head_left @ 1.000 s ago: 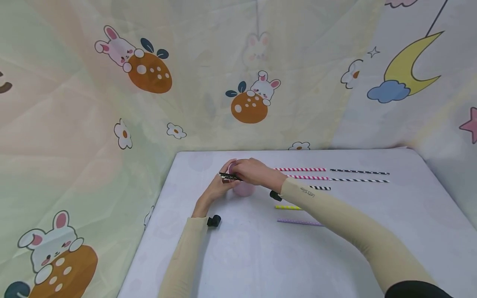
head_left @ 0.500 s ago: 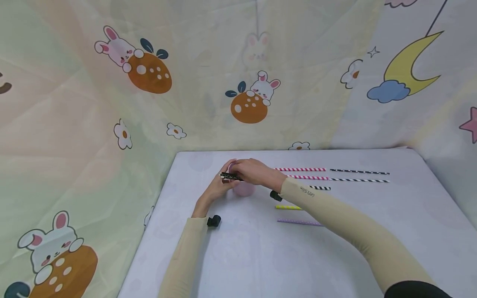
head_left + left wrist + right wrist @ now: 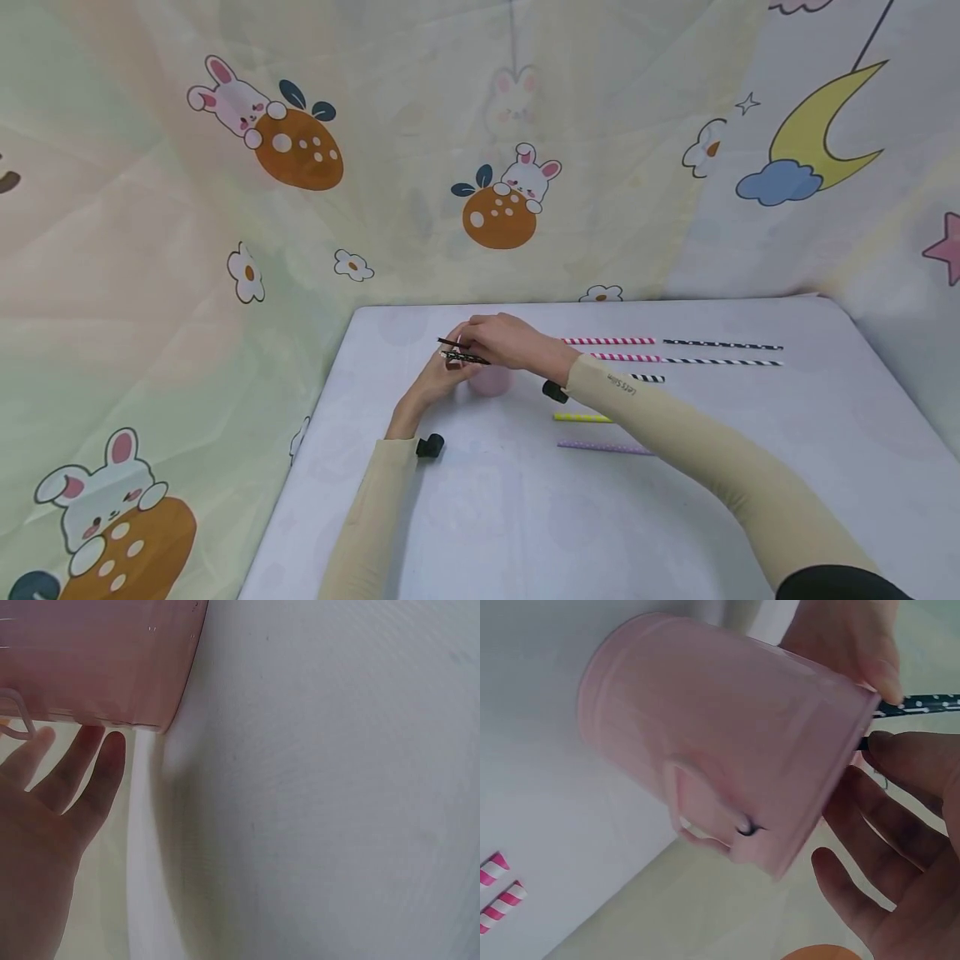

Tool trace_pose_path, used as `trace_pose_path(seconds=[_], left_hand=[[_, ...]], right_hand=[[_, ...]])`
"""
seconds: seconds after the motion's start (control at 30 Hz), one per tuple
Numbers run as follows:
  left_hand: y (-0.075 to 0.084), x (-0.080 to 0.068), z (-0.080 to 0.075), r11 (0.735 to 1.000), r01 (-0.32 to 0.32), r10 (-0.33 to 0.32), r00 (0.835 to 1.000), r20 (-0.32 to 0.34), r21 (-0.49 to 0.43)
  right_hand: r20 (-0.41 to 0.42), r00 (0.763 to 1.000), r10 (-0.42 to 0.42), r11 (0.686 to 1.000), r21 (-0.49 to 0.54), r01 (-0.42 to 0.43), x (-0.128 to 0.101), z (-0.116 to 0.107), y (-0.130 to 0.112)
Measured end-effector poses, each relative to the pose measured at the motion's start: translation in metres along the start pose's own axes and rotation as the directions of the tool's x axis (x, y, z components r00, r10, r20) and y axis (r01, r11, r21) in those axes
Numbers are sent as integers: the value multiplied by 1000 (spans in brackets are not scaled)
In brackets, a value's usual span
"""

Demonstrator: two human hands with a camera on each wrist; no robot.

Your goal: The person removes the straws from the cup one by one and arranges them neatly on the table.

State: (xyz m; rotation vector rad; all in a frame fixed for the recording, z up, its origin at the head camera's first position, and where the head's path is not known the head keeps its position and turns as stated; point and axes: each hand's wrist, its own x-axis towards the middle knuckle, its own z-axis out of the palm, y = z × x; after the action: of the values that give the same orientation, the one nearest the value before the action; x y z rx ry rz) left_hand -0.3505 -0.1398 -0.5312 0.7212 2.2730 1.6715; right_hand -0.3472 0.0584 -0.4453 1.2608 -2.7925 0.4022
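Note:
A pink cup with a handle stands on the white table. My left hand holds it from the left. Its thumb lies at the rim, and its other fingers reach along the cup's side. My right hand is over the cup's mouth and pinches thin black dotted straws. Their ends stick out to the left. In the right wrist view one dotted straw crosses the cup's rim. How far the straws go into the cup is hidden.
Several paper straws lie to the right: two pink-striped, two black-striped, a short black-striped piece, a yellow one and a purple one. Printed cloth walls close in the back and left.
My right hand has risen slightly over the cup. A second dark straw end now shows above the first. The left hand stays at the cup.

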Motion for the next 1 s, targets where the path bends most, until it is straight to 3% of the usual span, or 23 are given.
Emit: trace_pose_path(seconds=[0.17, 0.27, 0.47, 0.7, 1.0], left_hand=[[-17, 4, 0, 997, 58, -57, 998, -33, 45], [-24, 6, 1, 996, 62, -59, 997, -49, 59], [-25, 6, 1, 996, 76, -73, 995, -61, 55], [-25, 6, 2, 994, 87, -80, 992, -94, 72], [-25, 8, 1, 996, 72, -68, 996, -66, 61]], right_hand=[[-14, 1000, -18, 1000, 14, 19, 0, -7, -3], [-23, 999, -35, 999, 18, 36, -1, -12, -6], [-68, 996, -57, 998, 18, 59, -7, -32, -14], [-113, 994, -7, 999, 49, 13, -16, -57, -14], [-209, 978, -2, 998, 61, 15, -34, -83, -11]])
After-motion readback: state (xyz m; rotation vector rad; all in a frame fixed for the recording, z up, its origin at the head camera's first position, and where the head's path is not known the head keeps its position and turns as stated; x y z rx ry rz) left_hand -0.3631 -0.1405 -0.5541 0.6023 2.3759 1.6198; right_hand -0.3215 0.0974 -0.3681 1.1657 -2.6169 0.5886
